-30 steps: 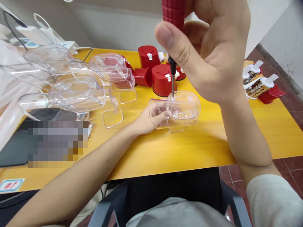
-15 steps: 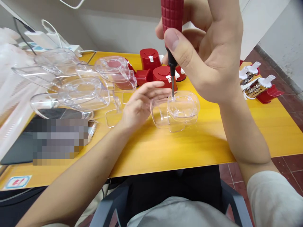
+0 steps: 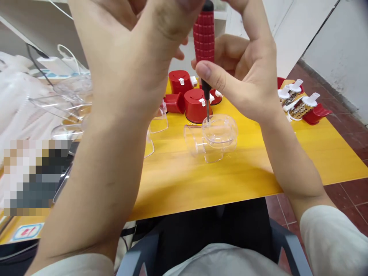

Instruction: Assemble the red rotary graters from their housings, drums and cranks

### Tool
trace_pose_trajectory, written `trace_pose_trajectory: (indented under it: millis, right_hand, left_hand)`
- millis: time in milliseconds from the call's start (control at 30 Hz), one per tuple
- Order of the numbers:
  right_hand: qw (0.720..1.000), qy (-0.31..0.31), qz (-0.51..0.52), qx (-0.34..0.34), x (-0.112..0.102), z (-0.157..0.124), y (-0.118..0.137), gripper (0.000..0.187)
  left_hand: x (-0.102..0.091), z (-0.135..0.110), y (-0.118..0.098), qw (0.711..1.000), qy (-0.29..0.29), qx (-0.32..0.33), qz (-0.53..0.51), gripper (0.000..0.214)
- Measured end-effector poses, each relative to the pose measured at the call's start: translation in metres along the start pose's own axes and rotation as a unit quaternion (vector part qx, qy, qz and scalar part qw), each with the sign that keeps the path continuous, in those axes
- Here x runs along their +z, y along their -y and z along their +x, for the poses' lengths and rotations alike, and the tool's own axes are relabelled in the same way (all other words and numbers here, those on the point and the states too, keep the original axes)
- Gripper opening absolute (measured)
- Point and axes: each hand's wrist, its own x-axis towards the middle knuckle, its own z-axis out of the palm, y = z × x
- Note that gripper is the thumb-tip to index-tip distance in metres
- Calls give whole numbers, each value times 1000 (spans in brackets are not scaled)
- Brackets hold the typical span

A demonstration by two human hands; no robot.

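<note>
My right hand (image 3: 244, 73) is closed on a screwdriver (image 3: 204, 38) with a red ribbed handle, its thumb and fingers at the lower handle. The screwdriver stands nearly upright, its metal shaft reaching down into the top of a clear plastic housing (image 3: 221, 130). That housing lies on the yellow table, with a round cup shape on top and a tube to the left. My left hand (image 3: 129, 53) is raised close to the camera, left of the handle's upper end. Most of its fingers are hidden or cut off by the frame's top, so its grip does not show.
Red plastic bases (image 3: 197, 103) with white tabs stand behind the housing. On the right lie metal grater drums (image 3: 301, 107) with white ends and red parts (image 3: 317, 114). More clear housings (image 3: 70, 92) are at left, partly behind my forearm. The yellow table's (image 3: 212, 195) front edge is near my lap.
My left hand has left the clear housing's side and risen toward the screwdriver's top. My right hand and the screwdriver appear lower in view, and more of the handle shows.
</note>
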Motion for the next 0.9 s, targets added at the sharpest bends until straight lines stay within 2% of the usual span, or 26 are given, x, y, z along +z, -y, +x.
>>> trace_pose_trajectory:
  millis: [67, 100, 133, 200, 267, 300, 333, 400, 433, 467, 500, 533, 633, 733, 800, 833, 867, 900]
  right_hand:
    - [1000, 1, -12, 8, 1, 0, -8, 76]
    - [1000, 5, -12, 11, 2, 0, -11, 84]
    - [1000, 8, -11, 13, 3, -1, -14, 92]
    - [1000, 13, -15, 20, 5, -6, -20, 103]
    - [999, 21, -28, 36, 4, -18, -27, 106]
    - [998, 27, -30, 42, 2, -27, -32, 105]
    - [998, 31, -25, 45, 1, -39, -39, 104]
    - [999, 32, 11, 25, -2, -69, -58, 109]
    - [999, 25, 30, 27, -2, -84, -69, 113]
    - [998, 25, 41, 41, -1, -100, -80, 119]
    - [997, 27, 53, 56, 1, -114, -90, 128]
    - [995, 31, 64, 74, 3, -126, -98, 136]
    - [986, 59, 79, 136, 12, -147, -110, 144]
    - [978, 62, 95, 175, 17, -152, -105, 140]
    - [975, 51, 99, 189, 19, -151, -101, 139]
    - [975, 45, 98, 193, 20, -150, -100, 137]
    - [975, 40, 97, 195, 20, -150, -99, 133]
    - [976, 36, 97, 194, 20, -150, -98, 127]
  left_hand:
    - [2, 11, 7, 990, 95, 103, 14, 28]
    - [2, 14, 12, 980, 146, 133, 22, 36]
    - [3, 16, 18, 973, 161, 163, 18, 43]
    - [1, 20, 30, 972, 127, 197, 34, 37]
    - [-8, 27, 41, 958, 108, 256, 76, 38]
    - [-14, 32, 46, 940, 133, 297, 100, 44]
    - [-20, 36, 50, 933, 141, 306, 125, 47]
    - [-28, 42, 56, 900, 228, 341, 145, 57]
    - [-27, 41, 57, 893, 248, 348, 141, 58]
    - [-24, 38, 57, 901, 218, 353, 125, 59]
    - [-18, 32, 55, 926, 163, 322, 114, 54]
    - [-10, 25, 53, 956, 88, 260, 101, 50]
    - [12, 5, 45, 976, 5, 199, 83, 59]
    - [8, 7, 51, 976, 40, 205, 66, 50]
    - [-9, 21, 67, 956, 100, 272, 44, 41]
    - [-20, 29, 77, 941, 126, 311, 38, 47]
    - [-30, 38, 87, 935, 180, 300, 52, 69]
    - [-40, 45, 96, 936, 186, 293, 57, 88]
